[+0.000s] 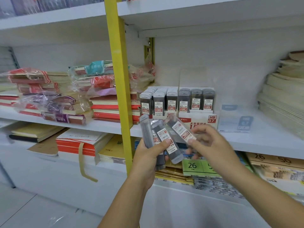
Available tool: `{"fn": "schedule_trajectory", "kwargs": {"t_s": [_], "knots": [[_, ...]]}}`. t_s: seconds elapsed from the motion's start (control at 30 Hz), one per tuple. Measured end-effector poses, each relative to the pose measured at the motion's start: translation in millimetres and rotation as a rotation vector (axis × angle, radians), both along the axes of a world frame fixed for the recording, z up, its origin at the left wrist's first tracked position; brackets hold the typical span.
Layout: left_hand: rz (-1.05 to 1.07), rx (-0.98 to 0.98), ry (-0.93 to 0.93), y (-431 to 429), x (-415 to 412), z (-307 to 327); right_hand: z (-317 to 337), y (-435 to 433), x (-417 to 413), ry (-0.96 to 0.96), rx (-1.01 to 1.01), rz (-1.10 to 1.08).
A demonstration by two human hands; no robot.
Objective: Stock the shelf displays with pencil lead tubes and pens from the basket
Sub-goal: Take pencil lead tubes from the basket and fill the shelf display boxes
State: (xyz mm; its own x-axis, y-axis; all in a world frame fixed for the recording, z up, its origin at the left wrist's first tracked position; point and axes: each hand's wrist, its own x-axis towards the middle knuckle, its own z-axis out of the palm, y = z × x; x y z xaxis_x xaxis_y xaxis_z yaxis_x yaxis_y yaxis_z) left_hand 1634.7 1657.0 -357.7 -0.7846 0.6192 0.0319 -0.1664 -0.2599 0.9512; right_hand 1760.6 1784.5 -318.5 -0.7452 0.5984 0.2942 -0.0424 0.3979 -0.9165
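My left hand [148, 157] grips a fan of several dark pencil lead tubes [162, 140] with white and red labels, in front of the middle shelf. My right hand [209, 143] pinches the lower end of one clear-capped lead tube [180, 129] from that fan, tilted up to the left. Just behind stand two display boxes on the shelf: the 0.5 lead display [158, 100] on the left and the 0.7 HB lead display [196, 99] on the right, both filled with upright tubes. No basket or pens are in view.
A yellow upright post [119, 79] splits the shelving left of the displays. Wrapped notebook stacks [65, 94] fill the left shelf. A clear acrylic holder [235, 119] stands right of the displays, then stacked cream paper [283, 94]. Paper packs [202, 167] lie on the lower shelf.
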Motion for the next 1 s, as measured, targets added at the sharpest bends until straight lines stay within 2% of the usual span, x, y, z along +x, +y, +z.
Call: {"fn": "schedule_trajectory", "kwargs": {"t_s": [0.17,0.3,0.4,0.67,1.0], "knots": [[0.054,0.012,-0.012,1.6,-8.4,1.7,65.5,31.0,5.8,0.23,0.371,-0.199],[0.059,0.018,-0.014,2.4,-12.2,1.3,109.7,57.0,-13.4,0.113,0.706,-0.269],[0.059,0.022,-0.01,3.4,-14.4,0.5,128.8,62.2,-33.0,-0.02,0.871,-0.279],[0.079,0.035,-0.003,4.7,-17.8,1.6,153.9,65.7,-41.9,-0.081,0.94,-0.185],[0.096,0.016,-0.002,7.3,-16.2,1.2,114.8,65.6,-64.2,-0.187,1.048,-0.181]]}}
